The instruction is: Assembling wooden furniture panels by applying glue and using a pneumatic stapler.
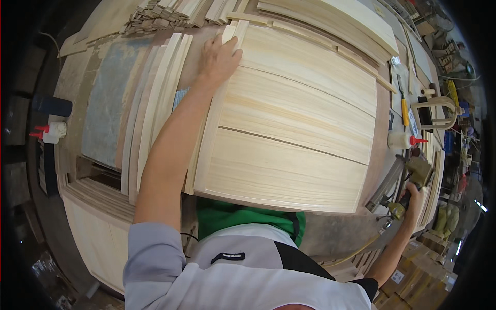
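1. The left hand [219, 57] lies flat at the far left corner of the panel [294, 129], fingers spread over the end of a thin strip [235, 33]; it presses down and closes on nothing.
2. The right hand [412, 199] is wrapped shut around the handle of a nail gun [408, 181], held at the panel's near right corner, just off its edge.
3. The panel lies on the tabletop [103, 103] in front of the person and is made of four pale boards set edge to edge, with three seams showing.
4. Judged from the boards already lying close together, the assembly looks well along; whether the edges are fastened cannot be told, since no nails are visible.
5. Left of the panel lie several long loose strips [155, 98]; they overlap too much to give an exact number.
6. Two glue bottles with red tips show: one [51, 132] at the far left, one [405, 139] right of the panel.
7. A heap of short offcuts [155, 15] lies at the far edge, too many to count.
8. More curved boards [336, 26] are stacked beyond the panel.
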### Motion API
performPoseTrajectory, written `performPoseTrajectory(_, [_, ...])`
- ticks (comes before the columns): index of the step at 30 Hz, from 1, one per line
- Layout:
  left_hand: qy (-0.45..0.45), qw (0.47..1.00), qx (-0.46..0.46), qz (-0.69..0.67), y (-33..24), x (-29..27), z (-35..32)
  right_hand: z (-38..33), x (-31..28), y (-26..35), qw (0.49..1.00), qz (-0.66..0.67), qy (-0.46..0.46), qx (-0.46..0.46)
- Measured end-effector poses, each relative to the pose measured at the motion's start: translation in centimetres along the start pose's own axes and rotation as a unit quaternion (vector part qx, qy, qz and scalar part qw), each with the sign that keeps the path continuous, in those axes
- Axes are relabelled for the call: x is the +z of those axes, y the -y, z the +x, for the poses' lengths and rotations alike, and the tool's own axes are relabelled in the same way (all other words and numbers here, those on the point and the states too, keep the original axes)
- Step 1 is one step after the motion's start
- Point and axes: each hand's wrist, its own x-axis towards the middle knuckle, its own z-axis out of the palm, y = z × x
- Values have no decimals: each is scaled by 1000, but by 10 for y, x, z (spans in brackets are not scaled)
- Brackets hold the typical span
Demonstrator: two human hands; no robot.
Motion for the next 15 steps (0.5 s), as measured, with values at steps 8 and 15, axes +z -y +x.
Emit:
performPoseTrajectory(8, [9,1000,-5,-7,-3,9,2,-52,147,190,972,-114,112,-172])
performPoseTrajectory(15, [-11,1000,3,-17,1,10,-2,-22,324,285,877,-174,294,-337])
